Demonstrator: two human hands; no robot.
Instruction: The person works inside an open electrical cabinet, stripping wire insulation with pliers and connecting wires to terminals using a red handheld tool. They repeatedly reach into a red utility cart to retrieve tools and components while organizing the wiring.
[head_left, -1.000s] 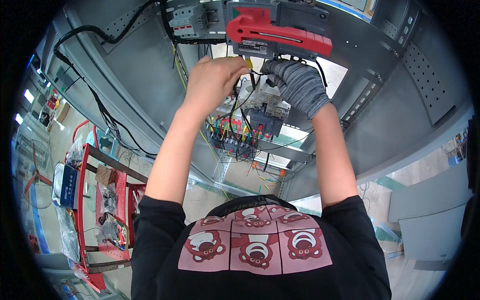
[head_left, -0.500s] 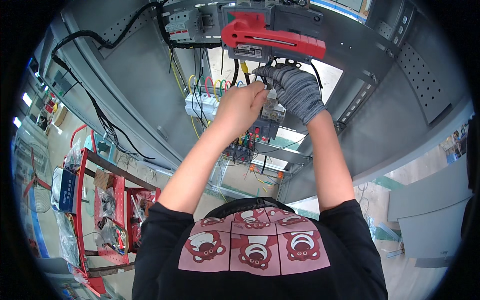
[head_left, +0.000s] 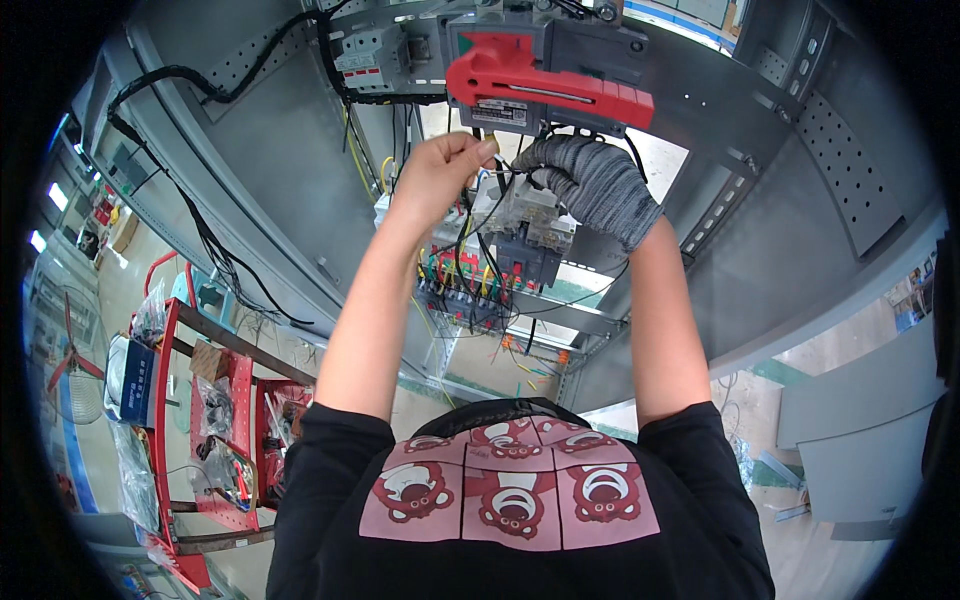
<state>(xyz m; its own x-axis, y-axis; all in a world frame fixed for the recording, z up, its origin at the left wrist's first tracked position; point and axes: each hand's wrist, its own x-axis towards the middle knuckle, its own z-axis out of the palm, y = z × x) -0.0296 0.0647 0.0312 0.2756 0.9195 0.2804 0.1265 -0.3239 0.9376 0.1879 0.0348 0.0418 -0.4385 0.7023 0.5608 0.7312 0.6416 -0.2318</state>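
Observation:
My bare left hand point(head_left: 438, 178) is closed in a pinch just below the grey switch with the red handle point(head_left: 550, 80). Its fingertips meet near a yellow-sleeved cable, and a thin pale strand shows beside them. My right hand point(head_left: 598, 187), in a grey knitted glove, curls its fingers round black wires point(head_left: 516, 172) to the right of the left hand. The glove hides part of those wires. Beneath both hands sits a breaker with a clear cover point(head_left: 532, 212). Lower down is a row of terminals with coloured wires point(head_left: 465, 290).
Grey cabinet walls point(head_left: 270, 180) and a perforated right-hand panel point(head_left: 845, 165) flank my arms. A black cable bundle point(head_left: 165, 68) runs along the left. A small white breaker point(head_left: 370, 65) is mounted at upper left. On the floor stands a red tool cart point(head_left: 235, 375) with bagged parts.
My left hand has moved left and slightly up, away from the gloved right hand, uncovering the wires and terminals below. The right hand has shifted only slightly.

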